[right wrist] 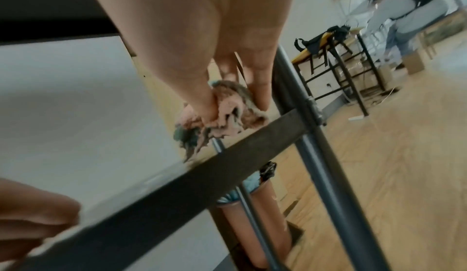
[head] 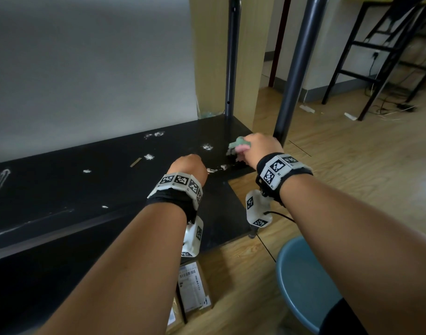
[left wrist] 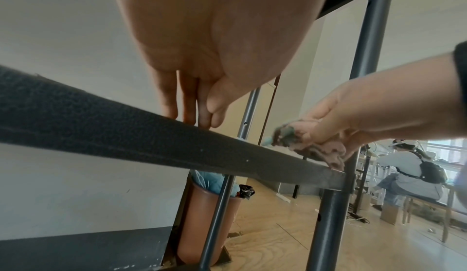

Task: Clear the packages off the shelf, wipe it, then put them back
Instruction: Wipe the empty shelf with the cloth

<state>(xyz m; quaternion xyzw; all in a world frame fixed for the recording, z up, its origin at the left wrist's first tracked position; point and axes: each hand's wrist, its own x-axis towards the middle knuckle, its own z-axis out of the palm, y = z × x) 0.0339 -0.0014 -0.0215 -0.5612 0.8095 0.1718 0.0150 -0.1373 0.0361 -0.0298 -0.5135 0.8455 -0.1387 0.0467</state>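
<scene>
The black shelf (head: 86,189) carries several white dust patches (head: 207,147) and no packages. My right hand (head: 260,146) grips a crumpled pink and green rag (head: 238,145) against the shelf's right front corner, beside the front post. The right wrist view shows thumb and fingers (right wrist: 204,99) pinching the rag (right wrist: 227,121) above the shelf edge (right wrist: 177,195). My left hand (head: 187,165) rests on the shelf to the left of it; its straight fingertips (left wrist: 189,113) touch the board's edge (left wrist: 101,115). A labelled cardboard package (head: 192,286) lies on the floor below.
Two dark metal posts (head: 232,56) (head: 299,68) rise at the shelf's right end. A blue stool (head: 303,281) stands on the wooden floor at lower right. A brown bin (left wrist: 199,215) stands by the wall under the shelf. Another person (left wrist: 409,171) sits far off.
</scene>
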